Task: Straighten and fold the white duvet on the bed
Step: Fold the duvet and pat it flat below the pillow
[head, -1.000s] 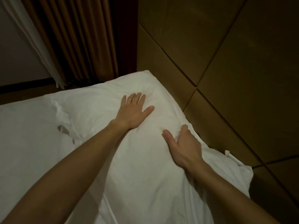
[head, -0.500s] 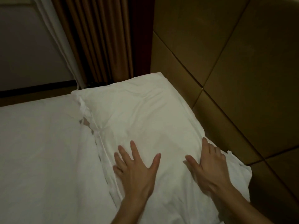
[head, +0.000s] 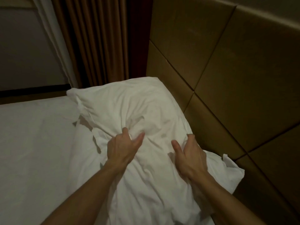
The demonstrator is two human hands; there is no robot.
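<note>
Both hands, left (head: pixel 122 147) and right (head: pixel 189 154), clutch bunched duvet (head: pixel 146 111) lying toward one o'clock against the headboard (head: pixel 227 78); straightening seems underway, and next likely needs an even pull toward six.

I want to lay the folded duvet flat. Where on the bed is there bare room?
The flat sheet left of the bunched duvet lies bare, up to the bed's far edge. The right side is crowded: left hand and right hand grip the bundle, tight against the padded headboard.
</note>
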